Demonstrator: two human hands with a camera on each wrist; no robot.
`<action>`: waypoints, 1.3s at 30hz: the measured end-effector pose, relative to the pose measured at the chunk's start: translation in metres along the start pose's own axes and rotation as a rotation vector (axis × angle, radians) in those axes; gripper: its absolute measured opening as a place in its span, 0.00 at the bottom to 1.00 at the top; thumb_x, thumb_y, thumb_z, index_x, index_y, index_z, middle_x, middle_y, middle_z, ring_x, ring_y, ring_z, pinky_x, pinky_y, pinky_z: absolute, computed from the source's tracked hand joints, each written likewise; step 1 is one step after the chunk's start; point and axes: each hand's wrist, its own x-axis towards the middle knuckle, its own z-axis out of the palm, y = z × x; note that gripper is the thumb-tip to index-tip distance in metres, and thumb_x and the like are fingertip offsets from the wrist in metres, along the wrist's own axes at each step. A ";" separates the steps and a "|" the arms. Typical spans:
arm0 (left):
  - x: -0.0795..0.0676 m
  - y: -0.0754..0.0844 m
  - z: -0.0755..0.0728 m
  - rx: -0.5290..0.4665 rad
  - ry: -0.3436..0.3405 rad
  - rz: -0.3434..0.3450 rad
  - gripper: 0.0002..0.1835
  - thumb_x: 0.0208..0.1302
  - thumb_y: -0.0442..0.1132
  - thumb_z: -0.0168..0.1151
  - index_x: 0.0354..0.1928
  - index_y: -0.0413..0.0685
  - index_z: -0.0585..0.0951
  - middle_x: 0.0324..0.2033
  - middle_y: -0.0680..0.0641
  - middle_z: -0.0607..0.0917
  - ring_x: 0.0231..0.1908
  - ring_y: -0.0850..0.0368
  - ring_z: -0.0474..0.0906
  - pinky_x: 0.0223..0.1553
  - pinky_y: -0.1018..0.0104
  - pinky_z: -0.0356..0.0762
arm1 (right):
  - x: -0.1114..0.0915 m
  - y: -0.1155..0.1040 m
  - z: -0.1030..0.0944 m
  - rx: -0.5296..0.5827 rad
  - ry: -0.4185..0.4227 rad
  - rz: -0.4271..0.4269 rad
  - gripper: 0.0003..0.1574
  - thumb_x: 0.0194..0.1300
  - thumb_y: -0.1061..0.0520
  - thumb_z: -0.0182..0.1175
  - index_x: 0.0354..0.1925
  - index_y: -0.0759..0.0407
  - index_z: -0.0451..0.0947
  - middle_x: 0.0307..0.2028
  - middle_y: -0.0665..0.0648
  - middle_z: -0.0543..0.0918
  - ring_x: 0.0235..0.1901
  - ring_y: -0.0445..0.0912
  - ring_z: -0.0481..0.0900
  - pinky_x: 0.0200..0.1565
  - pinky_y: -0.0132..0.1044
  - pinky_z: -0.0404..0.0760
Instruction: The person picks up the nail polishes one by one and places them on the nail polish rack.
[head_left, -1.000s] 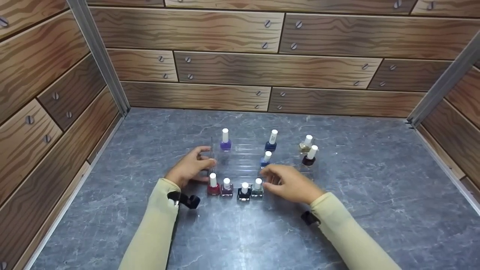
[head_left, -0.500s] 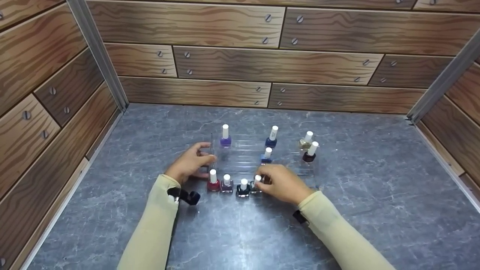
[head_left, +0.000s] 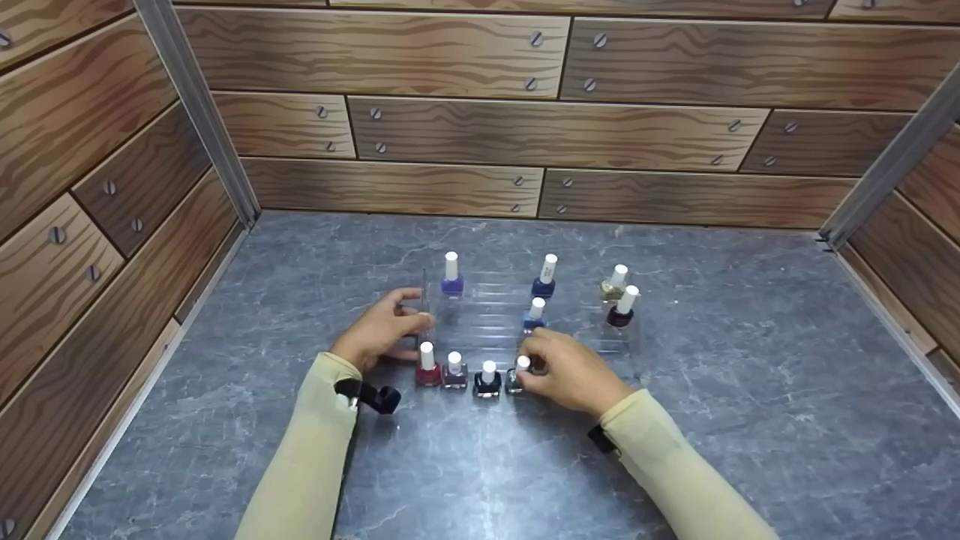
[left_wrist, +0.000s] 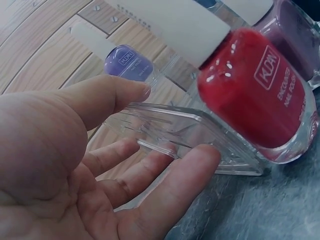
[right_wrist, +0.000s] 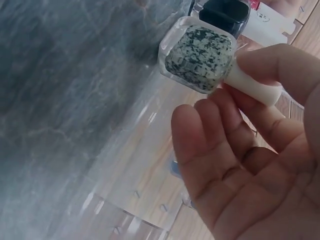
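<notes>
A: Setting, biggest first?
B: Wood-patterned wall [head_left: 480,131] behind, grey marbled worktop [head_left: 480,465] below. On the worktop, a clear rack [head_left: 487,326].

A: Hands?
B: Left hand [head_left: 382,322] at the rack's left end: fingers loosely spread, thumb at the top edge of the end panel. Whether it presses there, cannot tell. Right hand [head_left: 574,371] in front of the rack, thumb and index finger pinching a bottle by its cap.

A: Which bottle, and where?
B: The speckled bottle [right_wrist: 200,57], right end of the front row, just beside the black bottle [head_left: 487,385]. Whether its base touches the worktop, cannot tell. Further left in the row: mauve bottle [head_left: 454,376], then red bottle [head_left: 427,375].

A: On the rack?
B: Five bottles, among them the violet bottle [head_left: 452,286] at far left and the blue bottle [head_left: 533,320] near the right hand.

A: Step in hand?
B: My reading: picking up for loading the rack; four bottles remain in front.

A: Next move calls for?
B: Probably a firm pinch on the white cap [right_wrist: 252,87], a lift clear of the blue bottle, and a steady rack.
</notes>
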 end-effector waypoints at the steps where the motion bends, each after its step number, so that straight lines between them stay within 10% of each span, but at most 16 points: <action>1: 0.000 0.000 -0.001 0.001 0.000 -0.001 0.38 0.70 0.37 0.68 0.78 0.51 0.63 0.64 0.36 0.73 0.56 0.40 0.80 0.42 0.51 0.91 | 0.000 -0.001 0.000 -0.008 -0.002 -0.003 0.06 0.63 0.58 0.70 0.34 0.52 0.80 0.33 0.44 0.76 0.33 0.40 0.73 0.37 0.36 0.82; 24: 0.003 -0.001 -0.003 0.011 -0.020 -0.033 0.39 0.68 0.40 0.69 0.77 0.53 0.63 0.64 0.38 0.73 0.61 0.39 0.76 0.45 0.51 0.91 | 0.000 -0.004 0.002 -0.067 -0.007 -0.021 0.04 0.64 0.58 0.70 0.35 0.56 0.83 0.34 0.48 0.79 0.34 0.43 0.77 0.40 0.42 0.85; 31: 0.002 -0.003 -0.004 0.008 -0.032 -0.036 0.39 0.68 0.40 0.69 0.78 0.53 0.62 0.65 0.37 0.72 0.61 0.38 0.76 0.45 0.51 0.91 | -0.003 -0.003 -0.027 -0.066 -0.040 -0.023 0.10 0.67 0.52 0.70 0.42 0.56 0.86 0.36 0.48 0.86 0.34 0.41 0.81 0.40 0.40 0.87; 39: 0.001 -0.001 -0.004 0.008 -0.043 -0.018 0.41 0.68 0.40 0.69 0.78 0.52 0.61 0.65 0.36 0.72 0.60 0.38 0.76 0.45 0.50 0.91 | -0.011 0.003 -0.068 0.203 0.221 0.031 0.05 0.68 0.58 0.69 0.42 0.54 0.84 0.37 0.48 0.87 0.36 0.41 0.85 0.43 0.35 0.89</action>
